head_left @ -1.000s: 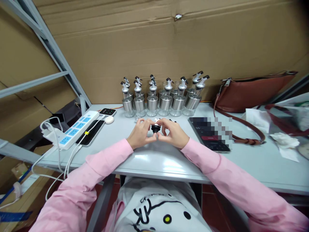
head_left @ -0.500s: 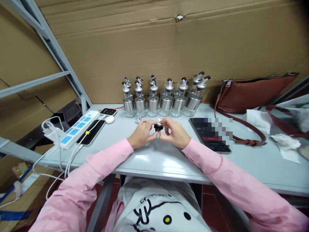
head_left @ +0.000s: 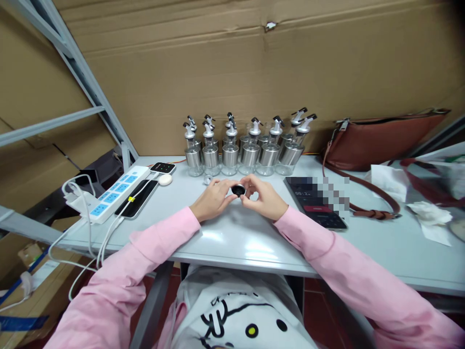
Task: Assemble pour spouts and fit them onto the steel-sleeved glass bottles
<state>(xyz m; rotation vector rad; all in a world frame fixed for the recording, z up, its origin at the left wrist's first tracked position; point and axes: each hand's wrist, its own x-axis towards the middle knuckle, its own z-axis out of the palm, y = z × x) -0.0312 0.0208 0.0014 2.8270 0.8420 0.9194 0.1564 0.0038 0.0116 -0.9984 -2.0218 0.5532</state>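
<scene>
Between my two hands, above the middle of the table, is a bottle pourer stopper (head_left: 238, 190) with a black ribbed plug and a silvery rim. Its black underside is tilted toward me. My left hand (head_left: 215, 198) pinches it from the left with thumb and fingers. From the right, my right hand (head_left: 264, 198) grips it by the rim. Just beyond my left hand a small clear ring-like piece (head_left: 208, 180) lies on the table. Farther back stand several glass oil bottles (head_left: 230, 156) with steel sleeves, many topped by silver pourers with black flip caps.
A white power strip (head_left: 116, 195), a charging phone (head_left: 137, 199), a small black-screened device (head_left: 163, 168) and a round white case (head_left: 165, 180) lie at left. At right are a phone (head_left: 313, 203), a brown bag (head_left: 381, 140) and crumpled tissues (head_left: 430, 213). Cardboard (head_left: 232, 72) stands behind.
The pourer stopper has been tipped, so its black ribbed underside now faces me more. My fingers have shifted slightly around it. The bottles stay in place.
</scene>
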